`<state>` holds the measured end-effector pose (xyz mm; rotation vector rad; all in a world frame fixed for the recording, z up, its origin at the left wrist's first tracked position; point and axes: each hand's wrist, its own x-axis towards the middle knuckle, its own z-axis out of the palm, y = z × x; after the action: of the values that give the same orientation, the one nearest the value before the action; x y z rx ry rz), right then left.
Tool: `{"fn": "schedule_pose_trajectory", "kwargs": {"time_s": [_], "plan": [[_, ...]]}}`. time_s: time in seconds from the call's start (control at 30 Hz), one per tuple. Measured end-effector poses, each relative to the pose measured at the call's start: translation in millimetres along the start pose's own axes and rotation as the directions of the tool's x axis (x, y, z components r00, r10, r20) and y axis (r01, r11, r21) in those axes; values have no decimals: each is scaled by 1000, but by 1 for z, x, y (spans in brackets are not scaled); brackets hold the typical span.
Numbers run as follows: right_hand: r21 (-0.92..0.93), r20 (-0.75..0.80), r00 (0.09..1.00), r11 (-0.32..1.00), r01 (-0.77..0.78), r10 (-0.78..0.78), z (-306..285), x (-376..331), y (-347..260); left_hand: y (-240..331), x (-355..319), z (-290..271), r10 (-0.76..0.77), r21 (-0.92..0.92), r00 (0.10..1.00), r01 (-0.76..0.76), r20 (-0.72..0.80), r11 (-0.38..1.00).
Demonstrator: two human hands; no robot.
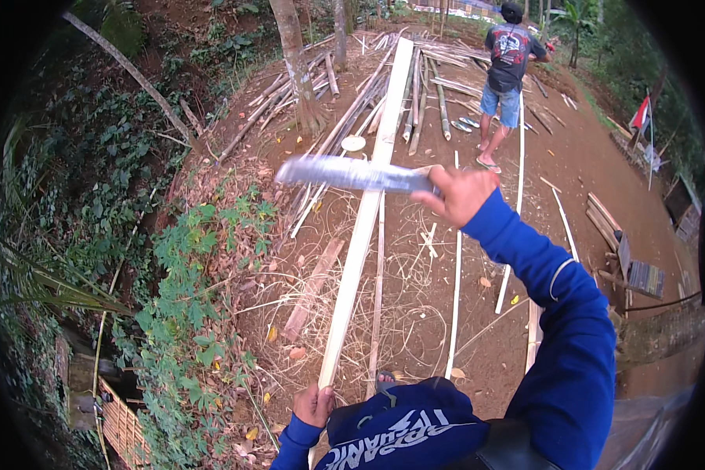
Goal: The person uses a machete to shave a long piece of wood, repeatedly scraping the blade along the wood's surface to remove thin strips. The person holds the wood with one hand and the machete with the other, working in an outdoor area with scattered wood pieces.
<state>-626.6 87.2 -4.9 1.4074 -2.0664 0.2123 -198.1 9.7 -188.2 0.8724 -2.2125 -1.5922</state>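
Observation:
My left hand (313,405), at the lower middle, is closed round the near end of a long pale bamboo slat (351,286). The slat runs away from me, and its far part reaches over a pile of poles. My right hand (464,194) is raised with its fingers wrapped round the handle of a machete (345,172). The blade points left and crosses above the slat, smeared by motion. Whether it touches the slat I cannot tell.
Curly shavings (290,301) and a flat board (313,290) lie on the brown soil. Bamboo poles (415,102) are heaped ahead, near a tree trunk (294,63). A person (509,70) stands at the far right, turned away. Bushes (204,251) line a drop on the left.

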Motion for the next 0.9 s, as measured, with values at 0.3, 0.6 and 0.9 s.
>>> {"fn": "schedule_pose_trajectory", "kwargs": {"time_s": [0.3,0.6,0.9], "plan": [[-71,-64,988,987,-145,141,-4,12,10,3,7,5,-15,-98,1000,18,26,995],[19,-14,837,837,-546,546,12,45,108,-23,-39,9,-80,-167,994,92,76,982],[443,151,940,830,-340,305,15,1,-33,-24,-34,-12,-239,-437,969,241,59,866]]}}
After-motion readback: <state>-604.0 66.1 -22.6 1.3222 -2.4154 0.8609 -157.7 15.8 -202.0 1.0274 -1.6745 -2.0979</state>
